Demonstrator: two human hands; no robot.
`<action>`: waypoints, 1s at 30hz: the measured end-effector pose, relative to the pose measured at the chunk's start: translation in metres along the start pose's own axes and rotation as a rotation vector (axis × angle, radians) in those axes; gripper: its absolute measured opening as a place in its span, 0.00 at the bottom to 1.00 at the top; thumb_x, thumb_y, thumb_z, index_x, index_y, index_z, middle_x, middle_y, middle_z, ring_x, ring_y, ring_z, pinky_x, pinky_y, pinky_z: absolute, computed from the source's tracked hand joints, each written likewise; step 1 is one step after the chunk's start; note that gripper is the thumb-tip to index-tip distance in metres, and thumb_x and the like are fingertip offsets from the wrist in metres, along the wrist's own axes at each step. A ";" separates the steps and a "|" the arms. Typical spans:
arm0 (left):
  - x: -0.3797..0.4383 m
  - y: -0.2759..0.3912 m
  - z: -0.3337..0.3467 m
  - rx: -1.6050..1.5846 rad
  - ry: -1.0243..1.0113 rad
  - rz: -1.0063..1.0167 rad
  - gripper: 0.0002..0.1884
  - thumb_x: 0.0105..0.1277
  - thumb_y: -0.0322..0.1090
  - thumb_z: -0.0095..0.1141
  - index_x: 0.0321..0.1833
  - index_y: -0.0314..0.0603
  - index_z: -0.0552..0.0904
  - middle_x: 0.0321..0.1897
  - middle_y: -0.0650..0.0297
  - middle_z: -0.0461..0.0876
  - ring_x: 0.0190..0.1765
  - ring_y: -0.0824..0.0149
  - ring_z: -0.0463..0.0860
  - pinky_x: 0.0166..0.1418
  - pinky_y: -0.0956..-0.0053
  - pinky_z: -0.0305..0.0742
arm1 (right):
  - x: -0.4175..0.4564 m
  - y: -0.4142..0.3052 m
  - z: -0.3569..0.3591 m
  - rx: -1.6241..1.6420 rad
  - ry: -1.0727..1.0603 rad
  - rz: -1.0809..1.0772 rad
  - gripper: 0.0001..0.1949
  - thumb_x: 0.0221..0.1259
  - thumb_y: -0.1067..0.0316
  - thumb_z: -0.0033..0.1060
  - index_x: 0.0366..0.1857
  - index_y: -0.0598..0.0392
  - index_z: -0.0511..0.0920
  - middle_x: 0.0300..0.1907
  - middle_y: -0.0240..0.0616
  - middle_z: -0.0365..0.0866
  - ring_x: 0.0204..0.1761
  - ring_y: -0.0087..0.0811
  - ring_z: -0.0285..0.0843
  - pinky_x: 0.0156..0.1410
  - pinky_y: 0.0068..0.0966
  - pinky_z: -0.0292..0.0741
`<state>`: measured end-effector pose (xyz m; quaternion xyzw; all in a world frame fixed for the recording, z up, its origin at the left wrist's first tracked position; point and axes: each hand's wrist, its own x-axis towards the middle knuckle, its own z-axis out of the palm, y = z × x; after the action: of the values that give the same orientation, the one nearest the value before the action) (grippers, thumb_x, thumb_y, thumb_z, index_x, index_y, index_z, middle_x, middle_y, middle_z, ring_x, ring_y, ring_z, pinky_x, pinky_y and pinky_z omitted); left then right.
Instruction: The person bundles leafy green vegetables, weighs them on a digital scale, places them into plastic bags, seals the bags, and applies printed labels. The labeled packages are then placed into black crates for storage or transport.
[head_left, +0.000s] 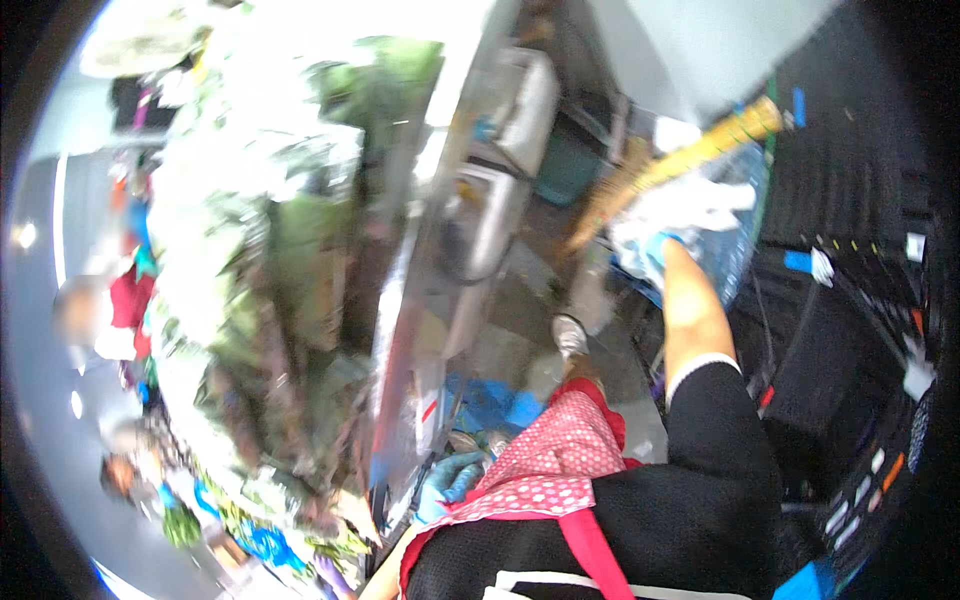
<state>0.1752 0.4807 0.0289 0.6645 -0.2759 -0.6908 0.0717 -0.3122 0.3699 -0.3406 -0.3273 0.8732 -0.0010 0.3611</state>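
Note:
My right hand (657, 249), in a light blue glove, reaches down into crumpled white material (701, 202), paper or plastic, in a container lined with blue plastic (741, 251). Its fingers are mostly hidden, so a grip cannot be made out. A yellow-handled broom (697, 161) seems to lie across that container, close to the hand. My left hand (454, 484), also gloved in blue, hangs low beside my pink dotted apron (555, 450). Its fingers are curled near the table edge (394, 300); whether they hold anything is unclear.
Bunches of leafy greens in clear wrapping (285, 262) are heaped on the table at left, blurred. Beneath its edge stand white bins (487, 210). Blue plastic (495, 401) lies on the floor near my foot (570, 335). Other people (131, 307) are beyond the table. Black racking (825, 322) stands at right.

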 end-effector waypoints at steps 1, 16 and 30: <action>-0.002 -0.008 -0.021 -0.216 -0.118 -0.120 0.18 0.71 0.26 0.50 0.63 0.32 0.73 0.48 0.57 0.82 0.46 0.72 0.81 0.55 0.82 0.74 | -0.002 -0.001 -0.007 -0.039 -0.106 -0.015 0.22 0.62 0.58 0.50 0.56 0.61 0.77 0.61 0.53 0.74 0.63 0.47 0.72 0.65 0.39 0.70; -0.232 0.313 -0.313 0.188 0.399 1.102 0.17 0.74 0.35 0.48 0.60 0.36 0.76 0.54 0.61 0.80 0.55 0.69 0.79 0.62 0.72 0.70 | -0.452 -0.323 -0.194 1.146 0.183 -0.890 0.35 0.65 0.73 0.57 0.75 0.51 0.54 0.58 0.38 0.71 0.48 0.24 0.72 0.56 0.21 0.73; -0.070 0.436 -0.352 0.761 -0.250 0.405 0.36 0.62 0.54 0.64 0.68 0.39 0.72 0.59 0.57 0.78 0.54 0.70 0.79 0.55 0.76 0.77 | -0.584 -0.535 -0.083 1.687 -0.216 -0.751 0.39 0.54 0.76 0.71 0.68 0.58 0.54 0.57 0.39 0.74 0.53 0.27 0.76 0.60 0.23 0.74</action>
<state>0.4032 0.0475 0.3107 0.4873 -0.6417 -0.5870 -0.0780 0.2472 0.2643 0.2159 -0.2159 0.3820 -0.7222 0.5347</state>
